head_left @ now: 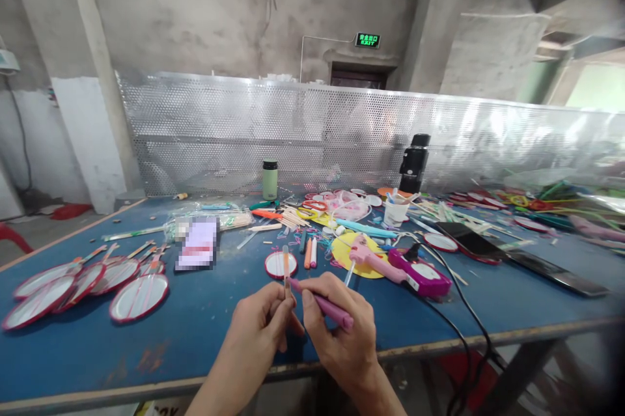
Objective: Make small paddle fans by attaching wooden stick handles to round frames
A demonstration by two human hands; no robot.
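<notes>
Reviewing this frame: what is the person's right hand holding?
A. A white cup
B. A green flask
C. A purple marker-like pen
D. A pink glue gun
C: the right hand grips a purple pen with its tip against the thin stick pinched in the left hand; the pink glue gun, green flask and white cup all sit untouched on the blue table.

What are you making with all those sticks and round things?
A person sits at a blue table covered in craft bits. The left hand pinches a thin stick upright, and the right hand holds a purple pen with its tip against that stick. Just beyond the hands lies a small red-rimmed disc. More red-rimmed discs on sticks lie in a row to the left, and a pink glue gun rests to the right.
</notes>
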